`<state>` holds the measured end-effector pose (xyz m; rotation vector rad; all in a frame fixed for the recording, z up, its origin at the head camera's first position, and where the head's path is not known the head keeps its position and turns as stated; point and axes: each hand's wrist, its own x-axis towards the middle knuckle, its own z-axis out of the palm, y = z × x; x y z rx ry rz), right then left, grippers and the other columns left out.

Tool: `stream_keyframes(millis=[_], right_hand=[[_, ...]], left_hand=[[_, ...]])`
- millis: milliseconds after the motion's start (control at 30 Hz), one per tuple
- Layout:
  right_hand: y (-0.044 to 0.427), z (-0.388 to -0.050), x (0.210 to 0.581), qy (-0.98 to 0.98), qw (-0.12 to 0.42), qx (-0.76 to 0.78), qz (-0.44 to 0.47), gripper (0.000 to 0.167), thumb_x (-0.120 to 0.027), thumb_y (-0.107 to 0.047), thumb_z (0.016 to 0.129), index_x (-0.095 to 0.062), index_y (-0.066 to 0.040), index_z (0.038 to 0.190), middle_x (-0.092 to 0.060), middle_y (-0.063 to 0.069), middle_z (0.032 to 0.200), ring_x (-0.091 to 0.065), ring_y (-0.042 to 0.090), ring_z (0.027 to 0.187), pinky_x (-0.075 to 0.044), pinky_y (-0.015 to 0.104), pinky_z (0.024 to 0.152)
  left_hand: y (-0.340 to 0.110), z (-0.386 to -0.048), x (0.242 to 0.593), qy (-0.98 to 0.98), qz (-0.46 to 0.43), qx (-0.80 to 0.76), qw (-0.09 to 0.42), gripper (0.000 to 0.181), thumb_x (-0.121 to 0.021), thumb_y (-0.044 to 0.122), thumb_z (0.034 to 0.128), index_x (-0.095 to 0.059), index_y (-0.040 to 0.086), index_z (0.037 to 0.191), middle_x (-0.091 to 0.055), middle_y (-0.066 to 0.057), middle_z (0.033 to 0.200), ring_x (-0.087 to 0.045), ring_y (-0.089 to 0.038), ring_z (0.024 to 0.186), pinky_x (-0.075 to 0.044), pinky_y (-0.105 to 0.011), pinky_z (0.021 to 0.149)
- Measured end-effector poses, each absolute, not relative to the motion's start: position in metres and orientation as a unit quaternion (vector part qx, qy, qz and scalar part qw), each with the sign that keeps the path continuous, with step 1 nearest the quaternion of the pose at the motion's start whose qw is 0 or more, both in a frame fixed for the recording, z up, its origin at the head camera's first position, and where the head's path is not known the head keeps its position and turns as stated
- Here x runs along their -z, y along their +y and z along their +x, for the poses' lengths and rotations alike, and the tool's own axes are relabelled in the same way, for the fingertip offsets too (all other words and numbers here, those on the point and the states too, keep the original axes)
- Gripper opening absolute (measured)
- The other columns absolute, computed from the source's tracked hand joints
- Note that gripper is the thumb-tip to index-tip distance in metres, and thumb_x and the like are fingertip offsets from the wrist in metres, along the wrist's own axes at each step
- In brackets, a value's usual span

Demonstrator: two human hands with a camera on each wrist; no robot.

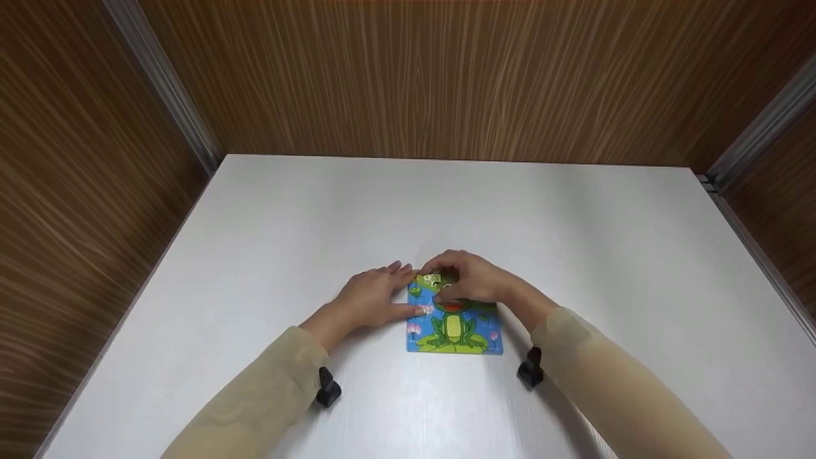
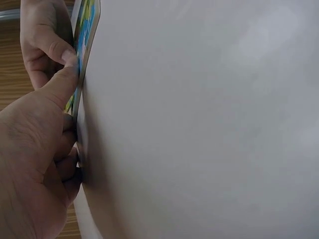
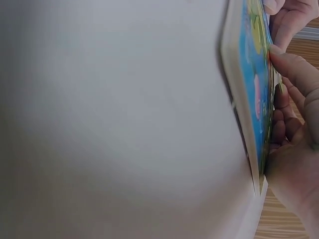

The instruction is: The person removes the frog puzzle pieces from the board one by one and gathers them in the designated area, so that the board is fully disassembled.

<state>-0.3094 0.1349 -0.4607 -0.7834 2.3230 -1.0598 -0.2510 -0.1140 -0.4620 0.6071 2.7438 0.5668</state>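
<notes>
A square frog jigsaw puzzle [image 1: 454, 328] lies flat on the white table, showing a green frog on blue with pink flowers. My left hand [image 1: 373, 296] steadies its left side, thumb stretched over the picture and the other fingers by the upper left edge. My right hand [image 1: 475, 277] is over the upper part, pinching a puzzle piece near the frog's head between thumb and fingers; that piece is mostly hidden by the hand. In the right wrist view the right thumb [image 3: 299, 72] is at the puzzle's face, and the puzzle's pale edge [image 3: 239, 99] shows its thickness.
The white table [image 1: 306, 217] reaches back to a brown wood-grain panel [image 1: 414, 83]. Similar panels with metal corner strips [image 1: 169, 89] stand at the left and right. Both sleeves carry a small black device [image 1: 328, 387] at the wrist.
</notes>
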Motion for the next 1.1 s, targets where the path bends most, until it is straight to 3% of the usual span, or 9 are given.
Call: stream_keyframes(millis=[700,867,1100], right_hand=[[0.143,-0.313,0.459,0.822,0.219,0.445,-0.279,0.042,-0.079,-0.013,0.095,-0.071,-0.011,0.136,-0.070,0.004,0.131,-0.064,0.023,0.114,-0.052,0.039,0.107],[0.151,-0.312,0.451,0.830,0.189,0.434,-0.294,0.041,-0.078,-0.012,0.096,-0.071,-0.009,0.136,-0.072,0.003,0.130,-0.066,0.025,0.118,-0.052,0.046,0.107],[0.178,-0.318,0.433,0.854,0.128,0.428,-0.266,0.035,-0.079,-0.015,0.096,-0.074,-0.018,0.131,-0.071,-0.002,0.131,-0.056,0.028,0.124,-0.047,0.049,0.103]], left_hand=[[-0.113,-0.254,0.460,0.949,0.203,-0.196,0.138,0.088,-0.064,0.070,0.0956,-0.041,0.021,0.165,-0.034,-0.005,0.171,-0.031,-0.032,0.158,-0.030,-0.052,0.125],[-0.111,-0.254,0.462,0.947,0.205,-0.204,0.140,0.088,-0.064,0.071,0.0954,-0.041,0.022,0.165,-0.033,-0.004,0.172,-0.030,-0.031,0.158,-0.030,-0.052,0.125],[-0.115,-0.250,0.465,0.946,0.211,-0.208,0.133,0.087,-0.065,0.070,0.0955,-0.045,0.018,0.163,-0.037,-0.005,0.169,-0.030,-0.030,0.158,-0.031,-0.051,0.125]])
